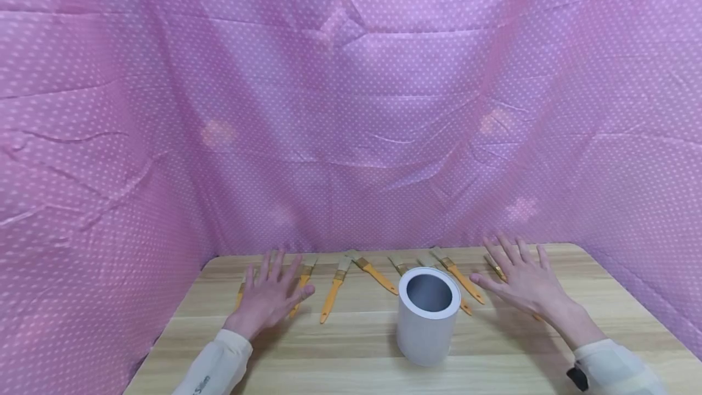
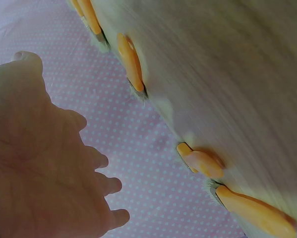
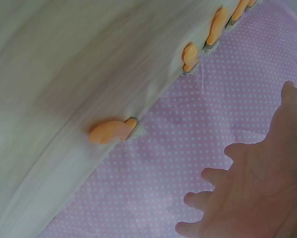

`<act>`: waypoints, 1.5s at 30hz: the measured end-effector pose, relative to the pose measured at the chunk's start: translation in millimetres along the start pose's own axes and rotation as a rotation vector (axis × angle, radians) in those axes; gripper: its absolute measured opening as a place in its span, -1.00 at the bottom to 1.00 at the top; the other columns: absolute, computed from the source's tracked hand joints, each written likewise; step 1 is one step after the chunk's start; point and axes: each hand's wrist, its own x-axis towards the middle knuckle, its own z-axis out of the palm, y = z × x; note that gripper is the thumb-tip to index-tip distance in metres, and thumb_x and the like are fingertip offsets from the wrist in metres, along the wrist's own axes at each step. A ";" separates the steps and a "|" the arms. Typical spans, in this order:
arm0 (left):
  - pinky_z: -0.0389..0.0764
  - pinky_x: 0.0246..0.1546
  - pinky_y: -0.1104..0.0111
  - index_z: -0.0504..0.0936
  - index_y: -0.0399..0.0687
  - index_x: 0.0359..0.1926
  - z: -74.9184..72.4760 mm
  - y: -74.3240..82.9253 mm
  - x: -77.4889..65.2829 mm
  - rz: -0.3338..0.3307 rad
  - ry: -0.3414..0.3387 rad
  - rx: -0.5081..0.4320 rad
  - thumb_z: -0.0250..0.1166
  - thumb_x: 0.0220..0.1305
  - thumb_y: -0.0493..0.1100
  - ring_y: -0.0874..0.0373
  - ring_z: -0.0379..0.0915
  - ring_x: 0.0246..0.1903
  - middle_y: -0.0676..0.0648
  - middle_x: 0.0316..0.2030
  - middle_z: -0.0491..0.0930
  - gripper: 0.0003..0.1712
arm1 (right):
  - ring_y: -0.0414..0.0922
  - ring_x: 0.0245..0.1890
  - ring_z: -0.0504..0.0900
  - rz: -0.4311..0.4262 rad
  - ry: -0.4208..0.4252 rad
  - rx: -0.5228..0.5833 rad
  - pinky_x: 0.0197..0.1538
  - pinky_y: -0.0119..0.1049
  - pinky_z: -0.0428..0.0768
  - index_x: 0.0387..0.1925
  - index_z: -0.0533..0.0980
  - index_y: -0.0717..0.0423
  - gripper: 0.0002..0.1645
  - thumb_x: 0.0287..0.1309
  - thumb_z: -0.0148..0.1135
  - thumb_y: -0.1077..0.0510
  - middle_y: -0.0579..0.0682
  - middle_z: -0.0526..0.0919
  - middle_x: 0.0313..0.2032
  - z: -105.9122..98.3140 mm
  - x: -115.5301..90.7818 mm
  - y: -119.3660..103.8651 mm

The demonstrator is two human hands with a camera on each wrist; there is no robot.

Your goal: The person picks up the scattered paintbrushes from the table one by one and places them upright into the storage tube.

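Note:
Both hands are held palm down above the table with fingers spread, and neither holds anything. In the head view the left hand (image 1: 267,298) hovers over the paintbrushes at the left, partly hiding a paintbrush (image 1: 303,285) with a yellow-orange handle. The right hand (image 1: 523,280) is over another paintbrush (image 1: 495,267) at the right, covering much of its handle. Between the hands stands a white cylindrical container (image 1: 425,334), upright, with a dark hollow inside. More paintbrushes lie behind it, among them one paintbrush (image 1: 333,294) left of centre and one paintbrush (image 1: 462,279) right of it.
The light wooden table (image 1: 329,358) ends at the back against a pink polka-dot cloth (image 1: 351,200), which also hangs along both sides. The brushes lie in a loose row along the far edge, bristles toward the cloth.

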 end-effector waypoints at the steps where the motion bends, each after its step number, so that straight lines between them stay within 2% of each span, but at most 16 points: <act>1: -0.49 0.33 -0.35 -0.10 0.17 0.63 -0.2 0.1 -0.8 0.000 0.000 0.002 -0.23 0.38 0.59 -0.31 -0.54 0.51 -0.23 0.57 -0.37 0.01 | 0.45 0.48 -0.16 -0.002 0.002 0.000 0.35 0.42 -0.52 0.64 -0.12 -0.07 0.19 0.26 -0.04 -0.61 0.28 -0.09 0.56 0.1 -0.1 -0.3; 6: -0.45 0.34 -0.36 -0.10 0.17 0.63 -1.7 1.3 -3.8 0.004 0.003 0.004 -0.21 0.39 0.57 -0.31 -0.52 0.51 -0.23 0.57 -0.36 0.00 | 0.47 0.47 -0.14 -0.009 0.011 -0.001 0.35 0.42 -0.52 0.63 -0.07 -0.06 0.17 0.27 -0.04 -0.59 0.29 -0.09 0.56 0.9 -1.3 -0.8; 8: -0.45 0.34 -0.36 -0.08 0.17 0.63 -2.4 1.9 -4.6 0.003 0.005 -0.006 -0.20 0.40 0.56 -0.30 -0.51 0.51 -0.23 0.57 -0.35 -0.01 | 0.48 0.45 -0.10 -0.010 0.021 0.002 0.34 0.48 -0.43 0.62 0.00 0.01 0.15 0.28 -0.03 -0.58 0.31 -0.06 0.55 1.2 -1.6 -0.4; 11: -0.45 0.34 -0.35 -0.06 0.17 0.63 -2.6 2.1 -5.2 0.000 0.012 -0.033 -0.19 0.42 0.55 -0.30 -0.49 0.52 -0.23 0.58 -0.33 -0.03 | 0.48 0.41 0.04 -0.009 0.046 0.003 0.31 0.55 -0.13 0.56 0.13 0.14 0.12 0.31 -0.03 -0.55 0.37 0.06 0.50 1.9 -0.1 1.1; 14: -0.42 0.34 -0.37 -0.03 0.15 0.63 -1.6 2.0 -5.0 0.007 0.032 -0.070 -0.19 0.45 0.52 -0.31 -0.45 0.52 -0.25 0.58 -0.29 -0.06 | 0.48 0.30 0.27 -0.010 0.084 0.000 0.21 0.54 0.18 0.48 0.25 0.25 0.03 0.37 0.00 -0.48 0.41 0.25 0.39 3.2 3.1 4.3; 18: -0.29 0.36 -0.38 0.04 0.10 0.62 -1.5 6.7 -4.6 0.039 0.079 -0.120 -0.20 0.48 0.49 -0.32 -0.29 0.51 -0.27 0.57 -0.12 -0.09 | 0.47 0.07 0.50 -0.009 0.122 0.008 0.02 0.44 0.47 0.32 0.40 0.34 -0.20 0.41 0.17 -0.24 0.47 0.48 0.17 6.5 7.7 12.9; 21: -0.09 0.36 -0.36 0.16 0.07 0.59 -2.8 16.3 -3.8 0.078 0.129 -0.163 -0.18 0.49 0.46 -0.29 -0.06 0.48 -0.24 0.52 0.11 -0.12 | 0.46 -0.03 0.56 0.034 0.084 0.044 -0.10 0.38 0.56 0.18 0.48 0.45 -0.34 0.40 0.22 -0.09 0.49 0.55 0.05 10.0 9.8 20.8; 24: 0.04 0.36 -0.31 0.27 0.03 0.53 -3.7 29.7 -3.5 0.124 0.172 -0.203 -0.13 0.52 0.41 -0.24 0.11 0.43 -0.19 0.44 0.28 -0.19 | 0.40 -0.13 0.60 0.100 0.004 0.092 -0.18 0.31 0.60 0.02 0.53 0.51 -0.38 0.40 0.19 -0.07 0.46 0.60 -0.08 13.0 11.1 28.1; 27: 0.11 0.36 -0.26 0.36 0.02 0.48 -3.8 44.9 -4.8 0.177 0.205 -0.249 -0.06 0.54 0.35 -0.18 0.21 0.38 -0.14 0.39 0.37 -0.27 | 0.22 -0.33 0.61 0.150 -0.061 0.137 -0.34 0.14 0.61 -0.18 0.57 0.44 -0.46 0.42 0.17 -0.07 0.29 0.62 -0.30 16.0 12.3 33.8; 30: 0.16 0.35 -0.23 0.40 0.02 0.44 -3.5 60.3 -7.5 0.234 0.223 -0.317 -0.01 0.55 0.28 -0.11 0.29 0.34 -0.09 0.35 0.42 -0.34 | 0.00 -0.54 0.46 0.198 -0.094 0.201 -0.51 -0.09 0.49 -0.43 0.52 0.25 -0.57 0.41 0.17 -0.03 0.08 0.50 -0.52 19.8 12.9 36.9; 32: 0.19 0.35 -0.20 0.40 0.06 0.44 -3.9 71.3 -7.9 0.261 0.205 -0.384 0.00 0.56 0.27 -0.07 0.29 0.34 -0.05 0.36 0.41 -0.36 | -0.09 -0.63 0.36 0.229 -0.108 0.251 -0.59 -0.22 0.38 -0.56 0.45 0.15 -0.59 0.38 0.19 0.02 -0.01 0.41 -0.61 22.3 12.1 38.8; 35: 0.23 0.35 -0.16 0.35 0.15 0.48 -5.7 88.0 -7.8 0.278 0.124 -0.482 0.00 0.53 0.32 -0.04 0.22 0.39 -0.01 0.41 0.35 -0.33 | -0.18 -0.70 0.26 0.257 -0.109 0.305 -0.64 -0.32 0.29 -0.65 0.39 0.08 -0.56 0.33 0.23 0.05 -0.07 0.34 -0.70 23.5 9.7 40.3; 40: 0.34 0.29 -0.11 0.21 0.33 0.53 -4.3 112.7 -5.0 0.272 -0.064 -0.680 0.14 0.38 0.43 0.05 0.16 0.41 0.08 0.43 0.29 -0.19 | -0.20 -0.71 0.23 0.280 -0.110 0.355 -0.65 -0.35 0.23 -0.62 0.44 0.11 -0.62 0.23 0.33 0.07 -0.10 0.31 -0.70 22.6 4.8 40.6; 45: 0.36 0.29 -0.04 0.18 0.42 0.52 5.6 133.0 0.7 0.292 -0.168 -0.840 0.38 0.22 0.36 0.10 0.24 0.35 0.16 0.39 0.31 -0.07 | -0.18 -0.69 0.28 0.334 -0.131 0.385 -0.63 -0.33 0.28 -0.61 0.47 0.13 -0.68 0.06 0.42 0.13 -0.08 0.36 -0.69 22.4 0.9 38.3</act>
